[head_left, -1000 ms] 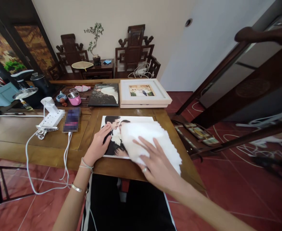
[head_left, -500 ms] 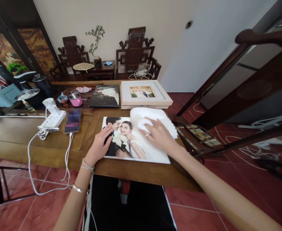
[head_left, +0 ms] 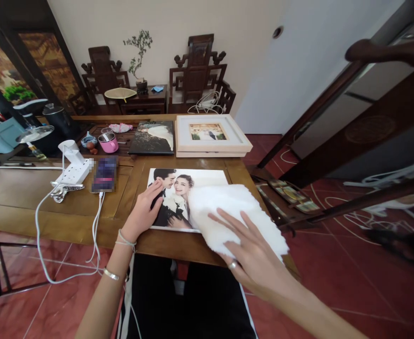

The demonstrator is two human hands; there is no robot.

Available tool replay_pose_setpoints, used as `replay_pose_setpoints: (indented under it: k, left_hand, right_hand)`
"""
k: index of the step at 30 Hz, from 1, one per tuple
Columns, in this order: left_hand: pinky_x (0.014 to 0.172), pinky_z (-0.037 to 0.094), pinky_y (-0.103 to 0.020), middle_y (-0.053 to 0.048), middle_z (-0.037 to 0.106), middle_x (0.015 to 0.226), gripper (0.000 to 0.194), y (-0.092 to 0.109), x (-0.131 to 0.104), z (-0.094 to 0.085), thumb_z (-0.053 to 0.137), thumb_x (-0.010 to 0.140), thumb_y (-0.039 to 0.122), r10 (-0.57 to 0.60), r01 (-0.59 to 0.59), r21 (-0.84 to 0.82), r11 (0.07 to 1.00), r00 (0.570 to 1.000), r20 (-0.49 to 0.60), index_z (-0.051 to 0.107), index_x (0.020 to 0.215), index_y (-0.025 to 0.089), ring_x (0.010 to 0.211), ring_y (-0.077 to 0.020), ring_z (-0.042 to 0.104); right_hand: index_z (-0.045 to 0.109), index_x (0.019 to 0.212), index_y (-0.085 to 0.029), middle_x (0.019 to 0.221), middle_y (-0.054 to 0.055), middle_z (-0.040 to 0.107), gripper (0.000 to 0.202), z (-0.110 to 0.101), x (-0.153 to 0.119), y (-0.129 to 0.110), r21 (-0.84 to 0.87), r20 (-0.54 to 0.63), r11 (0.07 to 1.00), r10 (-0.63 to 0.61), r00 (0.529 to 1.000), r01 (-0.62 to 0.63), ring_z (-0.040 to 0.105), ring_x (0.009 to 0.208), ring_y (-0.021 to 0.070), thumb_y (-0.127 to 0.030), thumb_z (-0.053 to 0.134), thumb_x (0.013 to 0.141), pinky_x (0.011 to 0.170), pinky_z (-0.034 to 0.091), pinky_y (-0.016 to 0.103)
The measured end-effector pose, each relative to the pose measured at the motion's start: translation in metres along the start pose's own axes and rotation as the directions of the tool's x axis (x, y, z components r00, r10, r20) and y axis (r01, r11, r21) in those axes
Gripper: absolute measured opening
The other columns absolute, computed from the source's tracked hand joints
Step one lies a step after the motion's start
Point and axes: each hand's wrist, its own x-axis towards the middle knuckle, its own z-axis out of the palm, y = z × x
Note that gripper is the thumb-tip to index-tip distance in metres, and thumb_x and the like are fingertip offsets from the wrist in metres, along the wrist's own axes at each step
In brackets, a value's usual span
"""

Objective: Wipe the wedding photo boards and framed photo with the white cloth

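Observation:
A photo panel [head_left: 174, 207] of a couple in wedding clothes lies flat near the table's front edge. My left hand [head_left: 146, 207] rests on its left side with the fingers stretched out. Over its right part spreads a fluffy white cloth [head_left: 259, 207], which hides that portion and reaches past the lower right corner. On top of the cloth, my right hand [head_left: 251, 254] presses down with its fingers spread; one finger wears a ring.
Behind the panel sit a pale picture frame [head_left: 240, 148] and a dark photo panel [head_left: 146, 146]. To the left are a phone [head_left: 104, 174] on a charging cable, a power strip [head_left: 74, 173] and a pink cup [head_left: 108, 142]. The wooden table [head_left: 122, 226] ends close by on the right.
My right hand has moved the cloth toward me and to the right, down over the panel's lower right corner. Its fingers have spread out. My left hand stays on the panel.

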Motion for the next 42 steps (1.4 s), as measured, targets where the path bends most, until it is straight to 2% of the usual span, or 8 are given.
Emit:
replay_pose_setpoints:
  k: [5, 12, 17, 21, 28, 32, 35, 42]
  left_hand:
    - [0.116, 0.030, -0.043, -0.010, 0.047, 0.144, 0.040, 0.002, 0.000, -0.001, 0.042, 0.095, 0.026, -0.006, 0.006, -0.002, 1.000, 1.000, 0.007, 0.054, 0.131, 0.016, 0.137, -0.0219, 0.039]
    - [0.116, 0.030, -0.044, -0.009, 0.047, 0.144, 0.040, 0.000, 0.000, -0.001, 0.042, 0.095, 0.025, 0.006, -0.006, 0.014, 1.000, 1.000, 0.011, 0.053, 0.132, 0.018, 0.138, -0.0210, 0.038]
    - [0.116, 0.030, -0.043, -0.010, 0.047, 0.144, 0.040, 0.000, 0.000, -0.001, 0.042, 0.095, 0.024, 0.004, -0.004, 0.015, 1.000, 1.000, 0.016, 0.053, 0.132, 0.016, 0.138, -0.0209, 0.037]
    - [0.116, 0.030, -0.044, -0.010, 0.046, 0.145, 0.041, 0.000, 0.000, -0.001, 0.042, 0.095, 0.024, 0.011, -0.011, 0.020, 1.000, 1.000, 0.015, 0.052, 0.133, 0.016, 0.138, -0.0208, 0.037]
    - [0.116, 0.030, -0.044, -0.011, 0.046, 0.145, 0.040, -0.002, -0.001, 0.001, 0.041, 0.095, 0.023, 0.011, -0.011, 0.014, 1.000, 1.000, 0.010, 0.052, 0.132, 0.015, 0.138, -0.0210, 0.037]
    - [0.116, 0.030, -0.043, -0.012, 0.046, 0.144, 0.040, -0.002, -0.001, 0.000, 0.042, 0.095, 0.023, 0.006, -0.006, 0.018, 1.000, 1.000, 0.007, 0.053, 0.132, 0.013, 0.137, -0.0207, 0.038]
    - [0.116, 0.029, -0.042, -0.012, 0.045, 0.145, 0.040, 0.000, 0.000, -0.001, 0.041, 0.095, 0.023, 0.001, -0.001, 0.017, 1.000, 1.000, 0.015, 0.053, 0.132, 0.013, 0.138, -0.0204, 0.037]
    - [0.116, 0.029, -0.043, -0.011, 0.044, 0.146, 0.041, -0.001, 0.000, -0.001, 0.041, 0.095, 0.023, 0.007, -0.007, 0.012, 1.000, 1.000, 0.022, 0.051, 0.134, 0.014, 0.139, -0.0209, 0.036]
  right_hand:
    - [0.060, 0.069, -0.019, 0.138, 0.016, 0.051, 0.023, -0.004, 0.008, 0.010, -0.001, 0.029, 0.999, -0.037, 0.999, 0.037, 0.035, 0.135, 0.0314, -0.013, 0.045, 0.085, 0.106, 0.031, 0.063]
    - [0.066, 0.092, -0.012, 0.128, 0.025, 0.056, 0.025, 0.020, 0.074, 0.066, -0.081, 0.037, 0.993, 0.091, 0.995, -0.087, 0.041, 0.131, 0.0338, -0.024, 0.044, 0.092, 0.105, 0.031, 0.060]
    - [0.064, 0.098, -0.013, 0.122, 0.022, 0.061, 0.026, 0.029, 0.102, 0.087, -0.076, 0.044, 0.989, 0.133, 0.990, -0.129, 0.040, 0.132, 0.0323, -0.023, 0.040, 0.093, 0.104, 0.032, 0.059]
    - [0.064, 0.091, -0.012, 0.120, 0.024, 0.062, 0.025, 0.029, 0.080, 0.068, -0.079, -0.015, 0.990, 0.115, 0.993, -0.116, 0.038, 0.133, 0.0341, -0.022, 0.041, 0.092, 0.103, 0.030, 0.063]
    - [0.058, 0.068, -0.016, 0.141, 0.020, 0.047, 0.019, 0.008, 0.006, -0.007, 0.016, -0.009, 1.000, -0.013, 1.000, 0.013, 0.028, 0.138, 0.0366, -0.009, 0.046, 0.081, 0.107, 0.021, 0.068]
    - [0.058, 0.065, -0.017, 0.143, 0.018, 0.045, 0.019, 0.003, -0.001, -0.017, 0.050, 0.022, 0.994, -0.093, 0.995, 0.092, 0.026, 0.139, 0.0367, -0.008, 0.048, 0.078, 0.107, 0.021, 0.068]
    - [0.064, 0.074, -0.016, 0.140, 0.017, 0.048, 0.020, 0.009, 0.022, 0.000, 0.063, 0.044, 0.997, -0.056, 0.997, 0.053, 0.030, 0.137, 0.0350, -0.009, 0.046, 0.081, 0.107, 0.022, 0.067]
    - [0.066, 0.102, -0.010, 0.128, 0.024, 0.057, 0.027, 0.032, 0.116, 0.053, -0.003, 0.123, 0.992, 0.127, 0.984, -0.127, 0.031, 0.136, 0.0366, -0.019, 0.044, 0.089, 0.105, 0.021, 0.068]
